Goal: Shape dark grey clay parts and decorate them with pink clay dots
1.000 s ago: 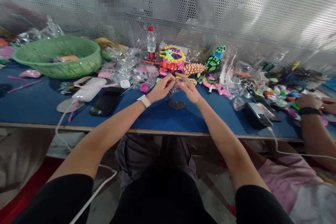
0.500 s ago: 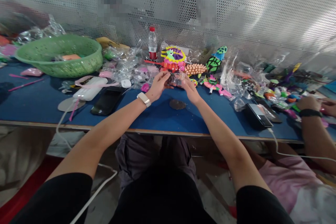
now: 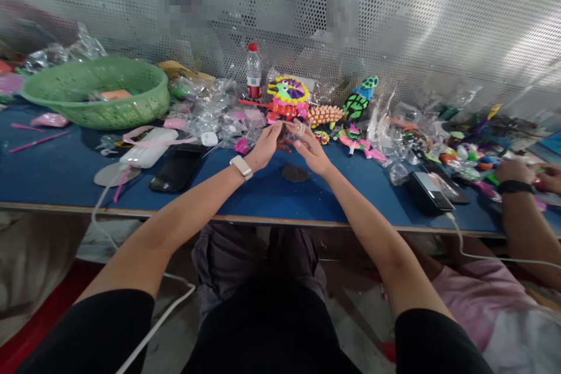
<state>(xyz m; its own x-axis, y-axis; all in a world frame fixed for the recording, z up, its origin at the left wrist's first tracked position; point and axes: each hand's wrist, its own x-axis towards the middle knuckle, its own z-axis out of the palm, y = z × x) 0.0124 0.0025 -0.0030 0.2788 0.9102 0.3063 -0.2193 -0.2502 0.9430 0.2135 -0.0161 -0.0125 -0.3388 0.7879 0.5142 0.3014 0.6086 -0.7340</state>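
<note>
My left hand (image 3: 266, 147), with a pale band on its wrist, has its fingers closed on a small clear plastic bag (image 3: 293, 130). Something dark brown shows in or behind the plastic; its kind is not clear. From the other side, my right hand (image 3: 314, 151) pinches the bag's right part, some of its fingers held out. Below the hands a dark round disc (image 3: 295, 173) lies on the blue tabletop (image 3: 280, 204). Just behind them are a colourful clay figure with a yellow frill (image 3: 289, 92) and a peach spiky piece (image 3: 325, 115).
At left stand a green basket (image 3: 100, 111), a white power bank (image 3: 149, 148) and a black phone (image 3: 177, 169). A red-capped bottle (image 3: 253, 73) is at the back. Rightward are clay turtle (image 3: 357, 104), crumpled bags, a black device (image 3: 427, 193) and another person's hand (image 3: 515, 172).
My right hand's fingers have shifted a little on the plastic bag, and its thumb side shows more. Both hands stay in nearly the same place, and the view has moved slightly.
</note>
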